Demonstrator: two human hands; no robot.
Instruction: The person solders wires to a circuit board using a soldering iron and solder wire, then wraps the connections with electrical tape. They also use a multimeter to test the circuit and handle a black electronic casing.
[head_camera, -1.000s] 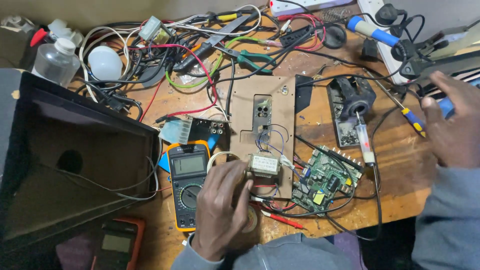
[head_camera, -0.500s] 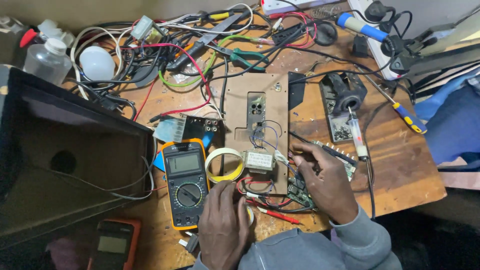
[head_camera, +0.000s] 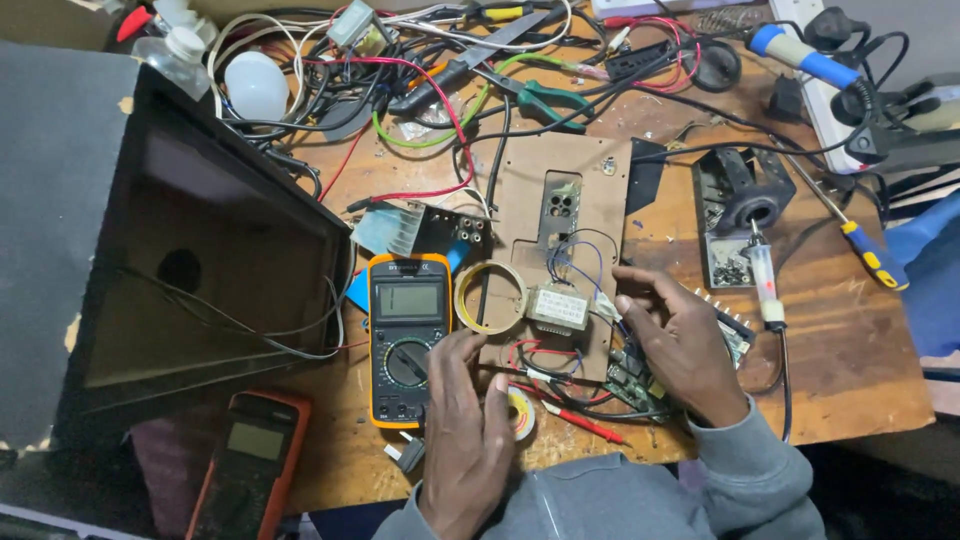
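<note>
Right hand (head_camera: 685, 345) shifted onto green circuit board (head_camera: 632, 372).

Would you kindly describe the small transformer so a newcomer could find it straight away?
Start at the flat brown hardboard panel lying mid-bench. Near its lower edge, between the person's two hands, sits the small boxy beige transformer. Unlike the yellow tape ring beside it, it is a block with thin blue wires looping from it.

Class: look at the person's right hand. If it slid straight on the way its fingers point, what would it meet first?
The right hand points up-left across the brown board. It would probably meet the small transformer first, though height above the board is unclear.
</note>
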